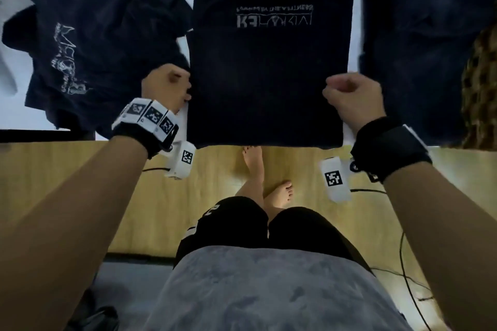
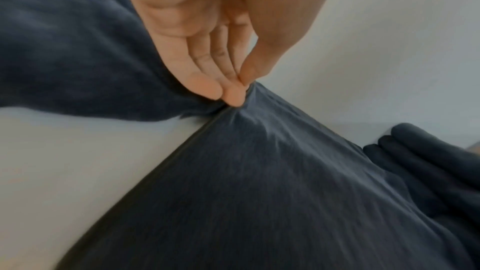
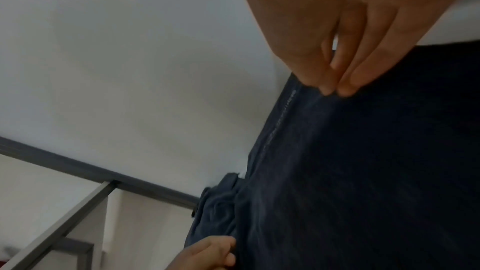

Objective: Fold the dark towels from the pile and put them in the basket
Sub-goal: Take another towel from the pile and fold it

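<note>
My left hand (image 1: 168, 88) pinches the left edge of the dark towel (image 1: 269, 83) between thumb and fingers (image 2: 233, 95). My right hand (image 1: 352, 97) pinches the right edge the same way. The towel lies flat between my hands on the white table (image 1: 10, 113), and its near end hangs over the table's edge. Past my fingers it has pale letters, upside down and too blurry for me to read. Left of my left hand sits the pile (image 1: 88, 43) of dark towels, touching it, with blurry pale writing too. Right of my right hand lies more dark cloth (image 1: 419, 35).
</note>
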{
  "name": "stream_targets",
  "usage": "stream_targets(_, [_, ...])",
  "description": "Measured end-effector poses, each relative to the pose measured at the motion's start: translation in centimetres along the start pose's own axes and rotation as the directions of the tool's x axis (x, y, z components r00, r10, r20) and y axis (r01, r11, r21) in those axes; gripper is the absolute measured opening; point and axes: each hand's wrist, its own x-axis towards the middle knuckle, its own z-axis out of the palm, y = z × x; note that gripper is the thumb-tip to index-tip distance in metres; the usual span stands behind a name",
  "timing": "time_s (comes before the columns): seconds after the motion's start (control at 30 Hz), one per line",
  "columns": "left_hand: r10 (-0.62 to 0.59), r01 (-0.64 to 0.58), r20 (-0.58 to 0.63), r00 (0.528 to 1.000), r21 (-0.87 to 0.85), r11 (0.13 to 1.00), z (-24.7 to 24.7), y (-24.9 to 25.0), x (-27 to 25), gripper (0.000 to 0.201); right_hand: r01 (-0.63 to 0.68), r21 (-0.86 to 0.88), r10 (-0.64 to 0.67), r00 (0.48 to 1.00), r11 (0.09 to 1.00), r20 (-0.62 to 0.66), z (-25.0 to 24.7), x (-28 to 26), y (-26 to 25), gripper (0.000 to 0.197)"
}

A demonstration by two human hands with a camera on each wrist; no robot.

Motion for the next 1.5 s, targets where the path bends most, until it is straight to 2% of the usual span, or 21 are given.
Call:
stream_targets(0.1, [-0.015, 0.007, 0.073, 0.997, 0.108, 0.994, -0.5, -2.1, -3.5, 0.016, -0.089, 0.025, 0.081, 0.969, 0.996, 0.232, 0.7, -3.8, 2.2, 0.015])
stream_targets(0.2, [-0.154, 0.107, 0.160, 0.975, 0.270, 0.957, -0.3, -4.2, -6.4, 0.012, -0.154, -0.173, 0.211, 0.895, 0.973, 0.394, 0.7, -6.3, 5.2, 0.009])
stream_targets(0.27, [-0.260, 0.176, 0.218, 0.941, 0.342, 0.923, 0.0, -5.6, -7.8, 0.013, -0.198, -0.279, 0.307, 0.850, 0.940, 0.429, 0.5, -7.1, 7.1, 0.007])
stream_targets(0.33, [-0.312, 0.228, 0.199, 0.929, 0.357, 0.906, 0.1, -6.8, -8.4, 0.015, -0.253, -0.314, 0.365, 0.850, 0.915, 0.380, 0.4, -7.4, 8.6, 0.014])
stream_targets(0.4, [-0.336, 0.271, 0.151, 0.930, 0.338, 0.901, 0.2, -7.6, -8.6, 0.017, -0.308, -0.305, 0.391, 0.881, 0.901, 0.267, 0.5, -7.5, 9.5, 0.031])
stream_targets(0.47, [-0.374, 0.330, 0.130, 0.918, 0.270, 0.904, 0.2, -8.2, -8.6, 0.010, -0.356, -0.230, 0.398, 0.901, 0.906, 0.170, 0.8, -7.6, 9.7, 0.046])
stream_targets(0.53, [-0.403, 0.369, 0.165, 0.900, 0.204, 0.907, 0.4, -8.5, -8.5, 0.010, -0.377, -0.118, 0.391, 0.912, 0.919, 0.128, 1.2, -7.6, 9.6, 0.051])
stream_targets(0.6, [-0.420, 0.407, 0.195, 0.886, 0.104, 0.908, 0.7, -8.9, -8.5, 0.004, -0.378, -0.060, 0.382, 0.918, 0.924, 0.102, 1.5, -7.6, 9.4, 0.047])
stream_targets(0.67, [-0.425, 0.435, 0.195, 0.884, -0.013, 0.900, 1.1, -9.1, -8.7, 0.008, -0.372, -0.052, 0.375, 0.923, 0.927, 0.085, 1.6, -7.7, 9.3, 0.038])
stream_targets(0.73, [-0.410, 0.431, 0.215, 0.886, -0.058, 0.900, 1.6, -8.9, -9.1, 0.012, -0.361, -0.082, 0.366, 0.929, 0.929, 0.055, 1.6, -7.8, 9.4, 0.031])
stream_targets(0.8, [-0.410, 0.439, 0.241, 0.880, -0.080, 0.895, 2.0, -8.8, -9.3, 0.012, -0.372, -0.084, 0.374, 0.928, 0.925, 0.007, 1.4, -7.8, 9.5, 0.039])
stream_targets(0.9, [-0.445, 0.491, 0.275, 0.852, -0.129, 0.861, 2.0, -8.2, -9.4, 0.009, -0.352, -0.042, 0.352, 0.936, 0.935, -0.010, 1.3, -7.9, 9.2, 0.024])
stream_targets(0.97, [-0.464, 0.533, 0.303, 0.833, -0.213, 0.819, 1.8, -7.6, -9.7, 0.007, -0.345, -0.040, 0.345, 0.939, 0.938, 0.001, 1.2, -8.2, 8.6, 0.024])
stream_targets(1.0, [-0.464, 0.539, 0.300, 0.833, -0.256, 0.803, 1.6, -7.4, -9.9, 0.005, -0.343, -0.046, 0.344, 0.939, 0.938, -0.001, 1.0, -8.3, 8.2, 0.025])
stream_targets(1.07, [-0.444, 0.495, 0.228, 0.867, -0.283, 0.821, 1.2, -7.1, -10.3, 0.008, -0.349, -0.016, 0.349, 0.937, 0.937, -0.006, 0.7, -8.3, 7.4, 0.023])
stream_targets(1.17, [-0.354, 0.371, 0.112, 0.928, -0.312, 0.874, 0.2, -6.7, -11.0, 0.018, -0.398, 0.191, 0.394, 0.917, 0.897, 0.062, -0.1, -8.1, 6.0, 0.014])
stream_targets(1.23, [-0.309, 0.322, 0.096, 0.946, -0.369, 0.872, -0.4, -6.2, -11.4, 0.016, -0.363, 0.225, 0.364, 0.931, 0.904, 0.038, -1.0, -7.9, 5.0, 0.012])
stream_targets(1.33, [-0.295, 0.356, 0.199, 0.935, -0.518, 0.778, -1.2, -4.8, -11.2, 0.018, -0.274, 0.326, 0.274, 0.961, 0.905, 0.045, -2.4, -7.6, 3.2, 0.019])
stream_targets(1.43, [-0.272, 0.416, 0.315, 0.909, -0.686, 0.597, -2.0, -3.2, -10.2, 0.035, -0.264, 0.465, 0.243, 0.964, 0.845, 0.106, -3.6, -7.0, 1.2, 0.022])
stream_targets(1.5, [-0.236, 0.409, 0.336, 0.912, -0.715, 0.566, -2.6, -2.3, -9.2, 0.051, -0.293, 0.560, 0.267, 0.955, 0.775, 0.129, -4.2, -6.0, 0.0, 0.029])
